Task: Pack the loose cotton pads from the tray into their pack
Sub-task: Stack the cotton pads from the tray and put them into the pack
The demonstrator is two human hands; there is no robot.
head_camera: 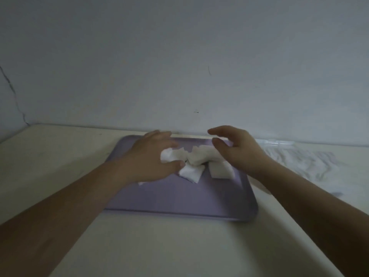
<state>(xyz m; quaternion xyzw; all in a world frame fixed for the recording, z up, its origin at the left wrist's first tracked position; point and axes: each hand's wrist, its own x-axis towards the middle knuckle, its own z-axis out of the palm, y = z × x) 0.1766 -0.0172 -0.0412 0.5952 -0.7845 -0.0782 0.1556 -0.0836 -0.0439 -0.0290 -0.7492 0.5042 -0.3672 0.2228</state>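
Note:
A lilac tray [179, 198] lies on the pale table, and a heap of white cotton pads [196, 156] sits in its far half. Two pads lie flat at the heap's front [190, 172] and right [220, 170]. My left hand [151, 156] curls over the heap's left end, with thumb and fingers closing on a pad [167, 154]. My right hand [237, 150] hovers over the heap's right end, fingers spread and bent, thumb touching the pads. The clear, crinkled pack [303, 160] lies on the table to the right of the tray.
A grey wall rises directly behind the table. The table's left edge [12, 136] runs off at the far left. Bare tabletop [159, 246] stretches in front of the tray between my forearms.

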